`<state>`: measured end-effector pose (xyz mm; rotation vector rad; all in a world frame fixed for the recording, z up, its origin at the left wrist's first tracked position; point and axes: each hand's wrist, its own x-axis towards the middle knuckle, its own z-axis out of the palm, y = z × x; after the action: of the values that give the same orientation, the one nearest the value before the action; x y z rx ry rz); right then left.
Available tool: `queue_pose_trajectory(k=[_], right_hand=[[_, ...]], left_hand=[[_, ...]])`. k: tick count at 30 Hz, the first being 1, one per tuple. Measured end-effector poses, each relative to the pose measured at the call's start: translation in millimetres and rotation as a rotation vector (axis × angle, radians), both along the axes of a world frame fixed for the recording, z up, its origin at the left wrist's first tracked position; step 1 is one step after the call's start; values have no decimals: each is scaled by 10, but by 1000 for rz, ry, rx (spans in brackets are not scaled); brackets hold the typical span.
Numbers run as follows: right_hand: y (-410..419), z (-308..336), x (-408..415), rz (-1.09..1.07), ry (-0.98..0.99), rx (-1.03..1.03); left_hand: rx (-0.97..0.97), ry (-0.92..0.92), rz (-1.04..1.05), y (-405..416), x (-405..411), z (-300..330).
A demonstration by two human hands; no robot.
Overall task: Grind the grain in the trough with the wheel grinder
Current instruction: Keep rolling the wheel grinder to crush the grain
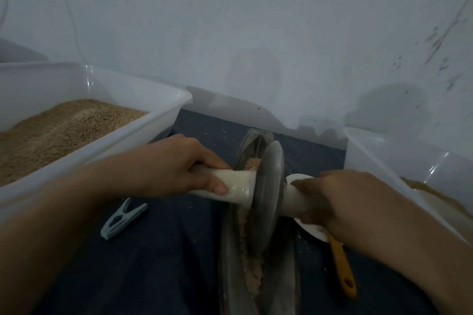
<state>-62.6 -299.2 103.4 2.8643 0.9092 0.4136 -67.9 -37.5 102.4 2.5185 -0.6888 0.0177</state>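
Your left hand (176, 169) is wrapped around the white handle (230, 185) on the left side of the wheel (268, 192), fingers (217, 188) curled over the top and the thumb tucked under. Your right hand (340, 202) grips the matching handle (294, 198) on the right side, fingers closed around it so that most of that handle is hidden. The wheel stands upright on its edge between your 2 hands, seated in the long narrow trough (230, 263) that runs away from you toward the wall (256, 33).

The grain (252, 271) lies in the groove of the trough: a pale crushed strip on the near side of the wheel, and a small coarser heap just past it at the far end. A few crumbs lie scattered on the dark cloth (166, 250) under the trough.

To your left sits a clear plastic tub (163, 115) holding a bed of brown grain, its near corner close to your left wrist. A 2nd clear tub (371, 151) stands at your right with some brown powder low in it. A grey-green clothes peg (122, 217) lies on the cloth below your left forearm. Under your right hand a white scoop head (314, 231) with an orange handle (343, 268) rests on the cloth just beside the trough.
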Motion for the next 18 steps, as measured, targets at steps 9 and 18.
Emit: queue_pose_trajectory(k=[9,18], right_hand=[[10,-112,289,-73,-84,106],[61,227,-186,19,143,-216]], left_hand=[[93,-452,214,-173,126,-254],[-84,202,-158,83,-85,112]])
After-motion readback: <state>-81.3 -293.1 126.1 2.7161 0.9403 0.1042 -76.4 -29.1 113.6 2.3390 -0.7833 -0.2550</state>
